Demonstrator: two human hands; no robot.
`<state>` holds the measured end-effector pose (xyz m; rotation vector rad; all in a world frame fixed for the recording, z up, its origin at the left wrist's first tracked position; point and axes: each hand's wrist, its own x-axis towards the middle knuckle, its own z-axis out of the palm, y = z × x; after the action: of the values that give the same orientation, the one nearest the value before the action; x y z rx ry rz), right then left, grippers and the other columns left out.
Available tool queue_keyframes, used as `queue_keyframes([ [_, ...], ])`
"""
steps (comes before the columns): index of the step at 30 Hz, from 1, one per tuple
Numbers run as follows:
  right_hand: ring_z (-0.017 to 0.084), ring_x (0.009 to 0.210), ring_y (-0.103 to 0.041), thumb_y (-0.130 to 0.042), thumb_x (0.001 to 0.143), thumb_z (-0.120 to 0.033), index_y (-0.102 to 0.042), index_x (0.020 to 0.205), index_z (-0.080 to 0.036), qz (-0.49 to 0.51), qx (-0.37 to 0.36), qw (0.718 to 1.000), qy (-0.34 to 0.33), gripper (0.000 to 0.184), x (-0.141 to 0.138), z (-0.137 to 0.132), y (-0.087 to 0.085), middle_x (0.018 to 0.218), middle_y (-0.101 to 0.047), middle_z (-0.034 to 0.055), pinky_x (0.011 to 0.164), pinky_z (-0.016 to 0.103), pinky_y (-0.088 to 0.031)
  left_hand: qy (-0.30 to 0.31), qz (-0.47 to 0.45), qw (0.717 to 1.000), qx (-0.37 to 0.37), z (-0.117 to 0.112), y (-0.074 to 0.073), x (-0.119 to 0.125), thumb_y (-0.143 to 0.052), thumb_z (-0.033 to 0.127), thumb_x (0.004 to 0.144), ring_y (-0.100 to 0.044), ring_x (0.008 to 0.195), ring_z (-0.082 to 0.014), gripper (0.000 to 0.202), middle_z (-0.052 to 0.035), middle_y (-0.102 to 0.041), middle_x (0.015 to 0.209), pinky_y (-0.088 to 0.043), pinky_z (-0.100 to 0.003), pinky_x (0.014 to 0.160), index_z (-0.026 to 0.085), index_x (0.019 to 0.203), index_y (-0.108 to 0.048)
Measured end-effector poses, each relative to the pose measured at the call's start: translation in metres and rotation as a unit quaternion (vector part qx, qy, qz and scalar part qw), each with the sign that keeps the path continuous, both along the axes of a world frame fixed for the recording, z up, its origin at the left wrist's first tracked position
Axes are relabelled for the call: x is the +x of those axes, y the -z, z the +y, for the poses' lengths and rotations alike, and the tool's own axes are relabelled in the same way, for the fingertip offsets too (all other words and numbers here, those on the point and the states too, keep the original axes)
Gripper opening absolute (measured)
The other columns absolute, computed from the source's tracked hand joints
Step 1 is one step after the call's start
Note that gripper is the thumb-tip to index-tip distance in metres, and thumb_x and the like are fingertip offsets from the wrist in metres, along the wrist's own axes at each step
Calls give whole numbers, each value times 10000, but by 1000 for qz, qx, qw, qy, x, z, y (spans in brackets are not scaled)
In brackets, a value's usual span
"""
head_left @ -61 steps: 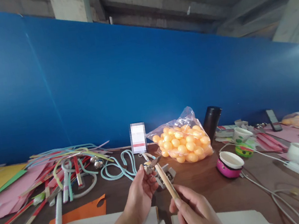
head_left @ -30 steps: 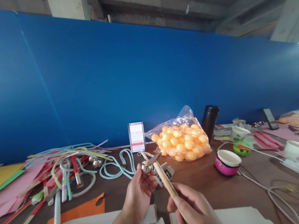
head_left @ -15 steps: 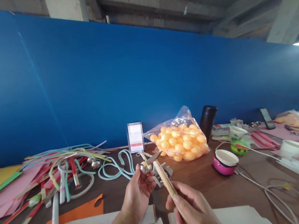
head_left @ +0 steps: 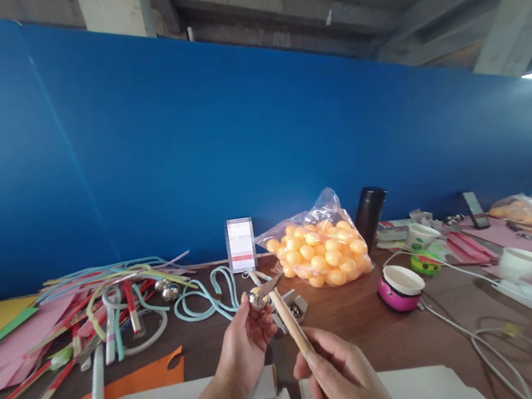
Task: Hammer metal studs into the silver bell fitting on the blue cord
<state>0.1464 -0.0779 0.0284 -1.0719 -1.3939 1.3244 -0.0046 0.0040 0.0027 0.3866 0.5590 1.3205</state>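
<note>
We observe the left hand (head_left: 247, 344) pinching a silvery ball (head_left: 256, 300); right hand (head_left: 342, 373), fingers curled, gripping a wooden-handled tool (head_left: 290, 321).

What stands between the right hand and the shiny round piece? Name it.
Only the wooden handle, gripped by the right hand itself, reaches toward the shiny round piece; a pointed metal piece shows near the handle's far end. Nothing else visible intervenes.
</note>
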Motion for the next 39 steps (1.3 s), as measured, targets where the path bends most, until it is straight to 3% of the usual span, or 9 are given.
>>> queue_keyframes([
  [11,33,375,-438,-512,839,-533,-541,1141,-152,13,10,1000,7,487,1,-2,0,774,-593,40,314,147,-319,-3,16,1000,-2,-5,-7,1,-573,320,834,-580,561,-110,217,-52,-629,673,-510,-232,521,115,779,-615],
  [34,29,369,-449,-516,836,-533,-564,1057,-154,-22,-1,1000,4,442,1,0,0,780,-607,38,311,135,-325,-21,16,999,21,-4,-4,0,-622,295,795,-609,593,-112,283,-25,-638,758,-513,-230,536,170,1048,-606],
  [39,46,398,-467,-531,831,-522,-544,1107,-157,11,4,1000,25,458,1,0,-1,769,-595,32,310,141,-343,-15,18,1000,5,-4,-4,0,-596,308,817,-603,585,-113,234,-50,-653,761,-513,-235,533,143,981,-615],
])
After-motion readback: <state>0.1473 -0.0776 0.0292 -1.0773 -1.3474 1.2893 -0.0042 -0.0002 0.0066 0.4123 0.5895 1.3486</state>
